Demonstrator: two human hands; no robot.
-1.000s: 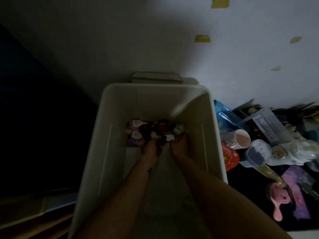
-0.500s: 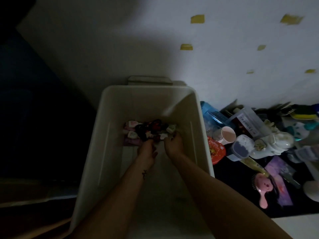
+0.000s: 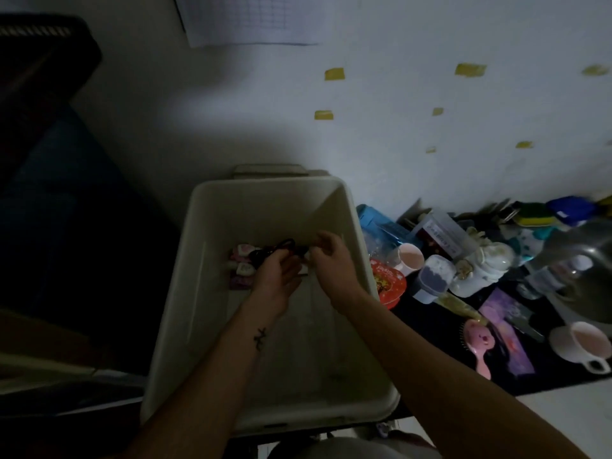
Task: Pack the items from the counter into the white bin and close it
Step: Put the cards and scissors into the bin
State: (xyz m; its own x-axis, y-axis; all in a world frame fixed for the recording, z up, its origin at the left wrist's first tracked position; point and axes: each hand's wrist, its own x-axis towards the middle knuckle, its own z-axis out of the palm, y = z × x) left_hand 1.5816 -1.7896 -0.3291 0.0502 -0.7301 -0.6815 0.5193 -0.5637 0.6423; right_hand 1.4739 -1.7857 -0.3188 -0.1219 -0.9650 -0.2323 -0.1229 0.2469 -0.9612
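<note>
The white bin point(image 3: 198, 233) stands open below me, and both my forearms reach into it. Several small pink-and-white packets point(image 3: 241, 265) lie at its far end. My left hand point(image 3: 276, 279) and my right hand point(image 3: 331, 260) are raised above the bin's floor. Between them runs a black cord-like item point(image 3: 281, 248). The fingers of my left hand curl under it, and my right hand pinches its other end. The dim light hides finer detail.
The black counter to the right holds a red round tin point(image 3: 389, 283), a pink cup point(image 3: 410, 256), a clear container point(image 3: 440, 233), a white figurine point(image 3: 480, 270), a pink hairbrush point(image 3: 478, 342), a white mug point(image 3: 586, 342) and a sponge point(image 3: 533, 217). A lid-like piece point(image 3: 270, 168) sits behind the bin. Dark furniture stands on the left.
Both hands have risen from the pile at the bin's floor and lifted the black item with them. The camera has tilted up and shows more wall and counter.
</note>
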